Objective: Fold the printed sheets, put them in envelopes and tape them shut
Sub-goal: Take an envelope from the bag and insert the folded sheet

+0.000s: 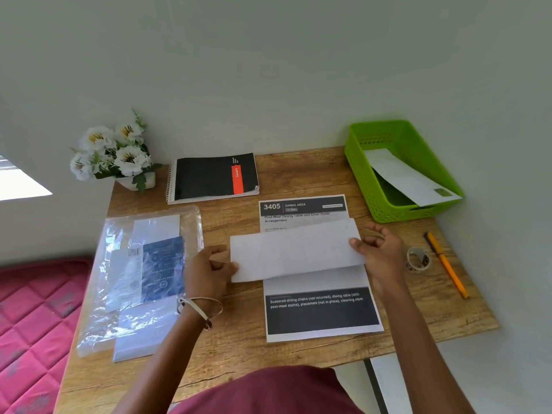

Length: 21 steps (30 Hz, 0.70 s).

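Note:
A folded white sheet [294, 252] is held just above the table, across a flat printed sheet [321, 312] headed "3405 DINING AREA". My left hand [209, 271] pinches its left end. My right hand [380, 249] pinches its right end between thumb and fingers. To the left lies a clear plastic pack of white envelopes [143, 279] with a blue label. A roll of clear tape [418, 259] sits just right of my right hand. One sealed white envelope [409, 179] leans inside the green basket [385, 210].
A black spiral notebook [213, 177] lies at the back of the wooden table [239, 348], beside a pot of white flowers [113, 153]. An orange pen [448, 264] lies near the right edge. A pink mattress [33, 318] is left of the table.

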Each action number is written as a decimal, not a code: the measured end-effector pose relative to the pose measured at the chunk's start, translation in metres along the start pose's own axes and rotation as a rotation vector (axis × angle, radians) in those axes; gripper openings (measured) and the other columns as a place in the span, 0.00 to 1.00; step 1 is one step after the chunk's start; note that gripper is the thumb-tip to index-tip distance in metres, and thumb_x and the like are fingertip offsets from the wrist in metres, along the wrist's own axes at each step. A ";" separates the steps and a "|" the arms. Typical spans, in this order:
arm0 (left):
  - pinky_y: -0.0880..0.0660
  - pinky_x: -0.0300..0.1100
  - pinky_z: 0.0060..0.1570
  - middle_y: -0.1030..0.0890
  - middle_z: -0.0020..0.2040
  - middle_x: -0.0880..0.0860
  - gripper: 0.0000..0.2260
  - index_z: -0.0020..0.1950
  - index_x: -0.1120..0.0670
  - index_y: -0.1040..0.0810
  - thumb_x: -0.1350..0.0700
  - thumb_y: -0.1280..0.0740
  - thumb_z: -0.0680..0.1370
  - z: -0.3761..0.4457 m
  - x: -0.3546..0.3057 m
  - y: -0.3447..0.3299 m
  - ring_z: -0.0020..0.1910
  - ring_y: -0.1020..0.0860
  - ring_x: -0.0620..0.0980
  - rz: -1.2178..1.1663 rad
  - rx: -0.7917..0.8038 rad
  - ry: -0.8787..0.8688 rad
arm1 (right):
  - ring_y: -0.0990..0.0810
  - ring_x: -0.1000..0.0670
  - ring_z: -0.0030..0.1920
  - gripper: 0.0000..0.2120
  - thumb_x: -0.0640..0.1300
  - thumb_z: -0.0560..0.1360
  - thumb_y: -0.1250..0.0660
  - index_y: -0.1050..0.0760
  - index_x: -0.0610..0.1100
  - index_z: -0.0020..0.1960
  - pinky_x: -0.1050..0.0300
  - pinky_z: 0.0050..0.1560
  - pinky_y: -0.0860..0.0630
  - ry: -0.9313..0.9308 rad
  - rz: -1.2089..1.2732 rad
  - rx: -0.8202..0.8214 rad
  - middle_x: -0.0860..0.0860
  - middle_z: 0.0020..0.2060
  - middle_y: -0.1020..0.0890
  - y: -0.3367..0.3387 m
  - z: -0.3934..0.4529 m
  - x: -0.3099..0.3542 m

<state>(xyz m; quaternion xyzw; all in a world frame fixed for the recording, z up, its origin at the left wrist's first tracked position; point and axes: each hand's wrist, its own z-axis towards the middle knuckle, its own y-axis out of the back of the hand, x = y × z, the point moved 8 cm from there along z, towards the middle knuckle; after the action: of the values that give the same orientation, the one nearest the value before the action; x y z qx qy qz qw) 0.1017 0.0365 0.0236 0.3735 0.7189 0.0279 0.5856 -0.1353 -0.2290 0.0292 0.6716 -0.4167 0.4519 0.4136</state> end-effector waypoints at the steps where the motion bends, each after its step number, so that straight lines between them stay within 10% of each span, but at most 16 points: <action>1: 0.25 0.44 0.41 0.20 0.34 0.50 0.17 0.57 0.52 0.24 0.60 0.27 0.70 0.000 -0.003 0.000 0.36 0.21 0.50 0.097 -0.022 -0.058 | 0.17 0.44 0.47 0.21 0.32 0.68 0.27 0.25 0.44 0.57 0.46 0.52 0.21 0.023 -0.078 0.008 0.44 0.44 0.17 -0.004 0.002 0.001; 6: 0.25 0.41 0.43 0.23 0.40 0.50 0.16 0.57 0.51 0.23 0.63 0.31 0.72 0.000 -0.016 -0.016 0.38 0.23 0.48 0.416 0.021 -0.298 | 0.21 0.44 0.56 0.19 0.32 0.70 0.28 0.24 0.38 0.60 0.58 0.55 0.27 0.153 -0.414 0.038 0.42 0.54 0.20 -0.020 0.005 0.000; 21: 0.23 0.52 0.54 0.44 0.75 0.48 0.26 0.73 0.49 0.40 0.62 0.38 0.77 0.001 -0.004 -0.045 0.63 0.28 0.57 0.962 0.168 -0.443 | 0.29 0.39 0.57 0.15 0.41 0.74 0.32 0.25 0.39 0.61 0.42 0.49 0.30 0.489 -1.147 0.053 0.42 0.60 0.24 -0.047 -0.034 -0.019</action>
<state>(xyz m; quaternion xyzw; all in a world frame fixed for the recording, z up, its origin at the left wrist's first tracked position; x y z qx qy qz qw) 0.0795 0.0010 0.0053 0.7033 0.3254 0.1562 0.6125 -0.1052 -0.1793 0.0110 0.6756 0.1283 0.3088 0.6571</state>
